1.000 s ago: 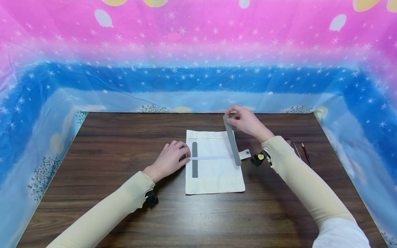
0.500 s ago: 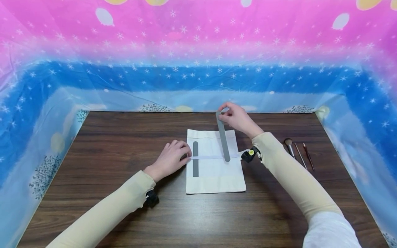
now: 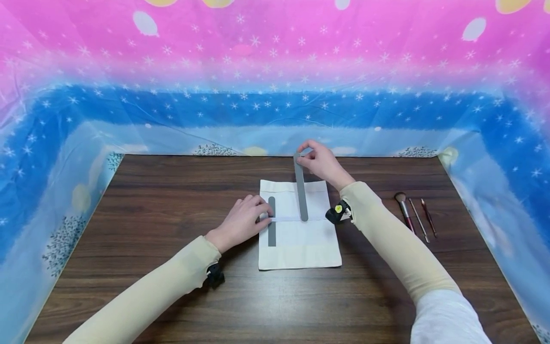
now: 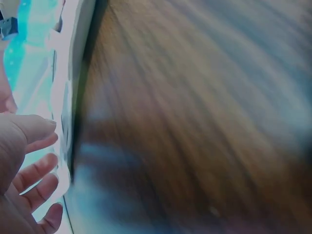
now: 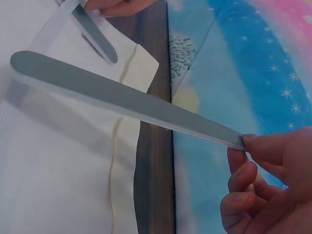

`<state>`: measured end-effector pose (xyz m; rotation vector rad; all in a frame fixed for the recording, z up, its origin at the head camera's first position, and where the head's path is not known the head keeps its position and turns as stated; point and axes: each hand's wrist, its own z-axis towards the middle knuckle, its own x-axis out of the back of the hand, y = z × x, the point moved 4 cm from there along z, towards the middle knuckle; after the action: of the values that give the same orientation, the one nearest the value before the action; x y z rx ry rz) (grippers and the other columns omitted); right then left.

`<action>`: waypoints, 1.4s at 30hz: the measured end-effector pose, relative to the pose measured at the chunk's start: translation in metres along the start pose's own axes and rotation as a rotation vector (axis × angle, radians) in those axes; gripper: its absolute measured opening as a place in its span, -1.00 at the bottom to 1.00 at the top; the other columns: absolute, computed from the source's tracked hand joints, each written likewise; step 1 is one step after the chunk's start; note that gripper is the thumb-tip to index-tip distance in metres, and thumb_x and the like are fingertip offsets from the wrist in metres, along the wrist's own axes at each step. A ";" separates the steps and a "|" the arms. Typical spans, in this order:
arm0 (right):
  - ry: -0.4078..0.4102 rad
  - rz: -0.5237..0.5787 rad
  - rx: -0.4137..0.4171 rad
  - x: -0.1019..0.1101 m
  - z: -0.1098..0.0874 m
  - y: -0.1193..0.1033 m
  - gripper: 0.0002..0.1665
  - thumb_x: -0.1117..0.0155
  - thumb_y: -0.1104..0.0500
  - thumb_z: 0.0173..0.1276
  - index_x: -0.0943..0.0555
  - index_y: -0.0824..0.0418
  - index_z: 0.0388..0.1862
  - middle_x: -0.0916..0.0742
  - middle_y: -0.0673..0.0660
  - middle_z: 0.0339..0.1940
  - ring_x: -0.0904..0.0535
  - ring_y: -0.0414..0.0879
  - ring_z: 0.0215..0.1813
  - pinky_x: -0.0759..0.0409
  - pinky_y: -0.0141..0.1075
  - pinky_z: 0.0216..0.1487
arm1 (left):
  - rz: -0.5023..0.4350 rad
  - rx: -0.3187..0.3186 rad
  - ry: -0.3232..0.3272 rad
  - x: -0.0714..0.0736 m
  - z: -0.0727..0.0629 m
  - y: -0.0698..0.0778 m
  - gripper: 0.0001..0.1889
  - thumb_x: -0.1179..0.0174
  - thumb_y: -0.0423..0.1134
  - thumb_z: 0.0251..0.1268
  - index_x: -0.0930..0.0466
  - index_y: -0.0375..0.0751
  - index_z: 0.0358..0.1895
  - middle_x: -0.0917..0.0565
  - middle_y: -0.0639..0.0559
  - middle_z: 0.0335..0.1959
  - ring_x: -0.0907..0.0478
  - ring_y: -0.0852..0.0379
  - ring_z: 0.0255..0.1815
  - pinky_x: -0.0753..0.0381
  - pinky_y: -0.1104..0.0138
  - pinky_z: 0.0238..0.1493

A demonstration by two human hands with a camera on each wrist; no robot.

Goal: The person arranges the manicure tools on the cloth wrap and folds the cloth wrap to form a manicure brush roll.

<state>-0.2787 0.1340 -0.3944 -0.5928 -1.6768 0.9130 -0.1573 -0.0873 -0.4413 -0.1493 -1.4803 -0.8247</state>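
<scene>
My right hand pinches the upper end of a long grey nail file between thumb and fingers. The file slants down over a white cloth roll-up pouch, its lower end near a thin white elastic band that crosses the pouch. At the pouch's left side, my left hand pinches the band between thumb and finger. A second grey nail file lies under the band, beside those fingertips. In the left wrist view, the left hand shows at the pouch's edge, its other fingers bent.
To the right on the brown wooden table lie a makeup brush and two thin tools, one silver and one reddish-brown. A patterned cloth surrounds the table at the back and sides.
My right hand has carried the nail file leftward, from the pouch's right edge to over its middle. The left hand has shifted slightly right along the band. The makeup brush has come into full view.
</scene>
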 end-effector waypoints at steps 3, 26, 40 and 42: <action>0.006 0.029 -0.001 -0.003 0.002 0.000 -0.67 -0.23 0.07 0.61 -0.51 0.09 0.26 -0.75 0.23 -0.16 -0.58 0.37 -0.13 -0.54 0.05 -0.10 | 0.001 -0.013 -0.015 -0.001 0.005 0.005 -0.89 -0.37 -0.19 0.43 -0.78 -0.05 -0.08 -0.64 0.00 -0.11 -0.47 0.02 -0.16 -0.40 0.12 -0.14; 0.048 0.104 0.007 -0.017 0.019 -0.001 -0.69 -0.21 0.09 0.62 -0.51 0.07 0.25 -0.70 0.40 -0.16 -0.51 0.38 -0.22 -0.42 -0.15 -0.27 | 0.057 -0.035 -0.019 -0.012 0.021 0.016 -0.95 -0.33 -0.25 0.45 -0.77 0.00 -0.19 -0.60 0.06 -0.25 -0.43 0.03 -0.25 -0.41 0.15 -0.22; 0.052 0.091 -0.003 -0.024 0.025 0.013 -0.68 -0.21 0.09 0.62 -0.52 0.11 0.26 -0.74 0.29 -0.17 -0.55 0.29 -0.27 -0.46 -0.15 -0.25 | 0.074 -0.061 -0.007 -0.017 0.025 0.018 -0.93 -0.29 -0.27 0.49 -0.70 -0.03 -0.24 -0.62 0.04 -0.25 -0.43 0.02 -0.25 -0.36 0.19 -0.24; 0.053 0.091 -0.003 -0.025 0.026 0.013 -0.68 -0.21 0.09 0.62 -0.52 0.11 0.25 -0.74 0.28 -0.16 -0.56 0.28 -0.27 -0.47 -0.16 -0.24 | 0.084 -0.065 -0.005 -0.017 0.025 0.019 -0.92 -0.28 -0.28 0.51 -0.68 -0.04 -0.23 -0.61 0.03 -0.24 -0.43 0.01 -0.24 -0.36 0.20 -0.25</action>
<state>-0.2973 0.1156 -0.4227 -0.6950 -1.6146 0.9517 -0.1645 -0.0528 -0.4462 -0.2608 -1.4432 -0.8047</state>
